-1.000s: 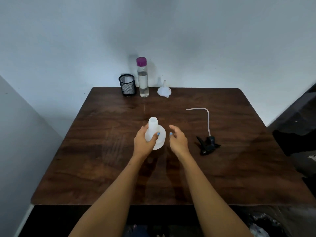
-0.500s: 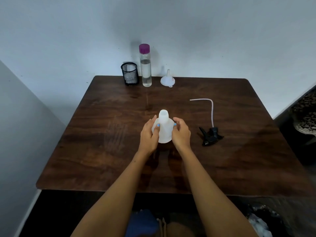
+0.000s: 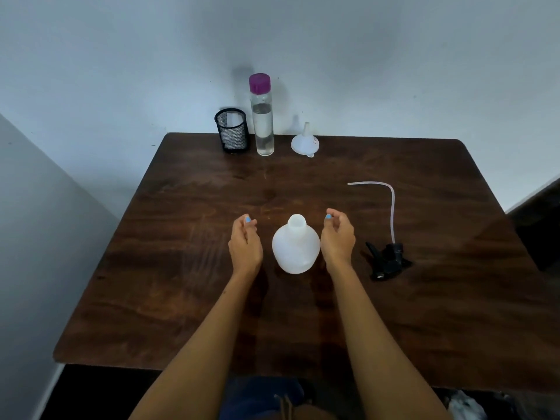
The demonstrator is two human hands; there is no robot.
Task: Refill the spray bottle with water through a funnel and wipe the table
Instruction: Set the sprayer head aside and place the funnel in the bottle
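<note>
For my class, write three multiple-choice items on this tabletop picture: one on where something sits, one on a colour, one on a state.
1. Where is the funnel?
A. in the white bottle's neck
B. at the table's far edge, right of the water bottle
C. in a hand

2. The water bottle cap's colour?
A. purple
B. green
C. black

3. The white bottle is:
A. capped
B. lying down
C. upright, neck open

Answers: B, it stands inverted beside the water bottle; A, the cap is purple; C, the sprayer head lies apart on the table.

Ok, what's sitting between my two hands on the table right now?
In the head view, the white spray bottle stands uncapped between the left hand and right hand, touching neither.
</note>
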